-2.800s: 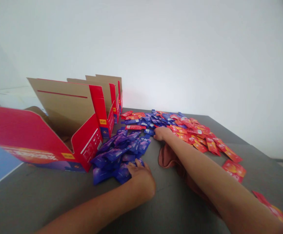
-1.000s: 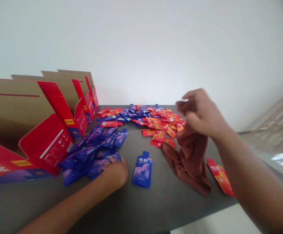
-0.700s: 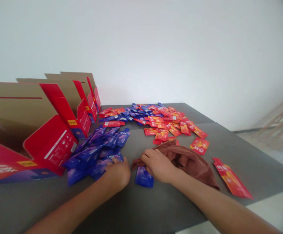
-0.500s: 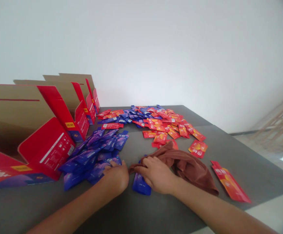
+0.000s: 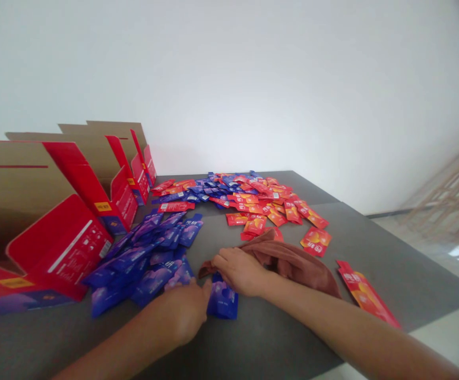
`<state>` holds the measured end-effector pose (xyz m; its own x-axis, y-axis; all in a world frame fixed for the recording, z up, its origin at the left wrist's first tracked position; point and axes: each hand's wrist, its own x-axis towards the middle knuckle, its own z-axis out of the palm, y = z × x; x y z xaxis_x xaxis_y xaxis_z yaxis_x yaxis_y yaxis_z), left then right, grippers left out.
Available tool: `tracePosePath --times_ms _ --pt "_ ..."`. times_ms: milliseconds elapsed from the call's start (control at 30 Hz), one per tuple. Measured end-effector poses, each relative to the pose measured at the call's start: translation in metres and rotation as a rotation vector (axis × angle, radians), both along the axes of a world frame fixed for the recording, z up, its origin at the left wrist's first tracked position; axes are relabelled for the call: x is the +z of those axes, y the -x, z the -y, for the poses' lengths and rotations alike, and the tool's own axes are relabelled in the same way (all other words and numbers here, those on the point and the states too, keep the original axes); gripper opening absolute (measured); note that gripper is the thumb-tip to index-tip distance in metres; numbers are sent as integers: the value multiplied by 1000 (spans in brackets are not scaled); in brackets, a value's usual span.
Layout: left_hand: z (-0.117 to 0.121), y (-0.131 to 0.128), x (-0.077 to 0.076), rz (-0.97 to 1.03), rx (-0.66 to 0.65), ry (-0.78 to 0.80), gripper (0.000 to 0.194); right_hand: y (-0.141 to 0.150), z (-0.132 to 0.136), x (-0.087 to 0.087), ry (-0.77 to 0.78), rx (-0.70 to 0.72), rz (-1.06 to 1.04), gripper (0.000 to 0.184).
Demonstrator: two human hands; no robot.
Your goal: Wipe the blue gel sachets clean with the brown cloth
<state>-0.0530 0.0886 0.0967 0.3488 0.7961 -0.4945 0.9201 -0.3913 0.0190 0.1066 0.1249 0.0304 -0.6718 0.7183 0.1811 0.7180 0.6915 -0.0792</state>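
A single blue pouch (image 5: 223, 302) lies flat on the table in front of me. My left hand (image 5: 185, 310) is closed at the pouch's left edge, its fingertips partly hidden. Over the pouch's upper part, my right hand (image 5: 238, 270) is shut on a brown cloth (image 5: 293, 261), which trails off to the right and covers part of the pouch. A heap of blue pouches (image 5: 150, 258) is just beyond my left hand.
Red and blue open cartons (image 5: 75, 253) stand in a row at left. Farther back lies a mixed pile of red and blue pouches (image 5: 249, 198). One red pouch (image 5: 316, 241) and another red pouch (image 5: 366, 293) lie at right on the grey table (image 5: 277, 338).
My left hand has moved off the heap toward me and right, to the single pouch's edge. My right hand has shifted slightly up and left with the cloth.
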Motion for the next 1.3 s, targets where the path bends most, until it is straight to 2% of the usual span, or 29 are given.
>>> tracePosePath --times_ms 133,233,333,400,500,567,700,800,1000,1067,1200,1300 --pt "15 -22 -20 -58 10 99 84 -2 -8 1 2 -8 -51 12" --pt "23 -32 -35 -125 63 118 91 -8 -4 7 25 -72 -121 12" --pt "29 -35 -42 -145 88 101 80 -13 9 14 78 -90 -145 15" --pt "32 -34 -43 -147 102 68 70 -14 16 18 124 -5 -106 18" --pt "38 -34 -46 -164 115 16 64 -12 18 18 171 118 -23 18" --pt "42 -35 -50 -182 109 -58 65 -12 12 15 172 75 -8 19" --pt "49 -36 -57 -214 77 -208 64 -15 -3 8 141 -125 -20 22" --pt "50 -37 -58 -218 65 -232 63 -16 2 10 142 -83 -25 17" --pt "53 -38 -54 -192 83 -185 58 -8 27 22 208 204 -28 11" --pt "55 -40 -52 -204 79 -190 59 -8 23 21 217 183 -43 13" --pt "57 -42 -47 -267 56 -213 66 -14 5 14 220 1 -79 23" --pt "57 -42 -46 -294 33 -217 68 -18 2 17 242 -10 -50 24"
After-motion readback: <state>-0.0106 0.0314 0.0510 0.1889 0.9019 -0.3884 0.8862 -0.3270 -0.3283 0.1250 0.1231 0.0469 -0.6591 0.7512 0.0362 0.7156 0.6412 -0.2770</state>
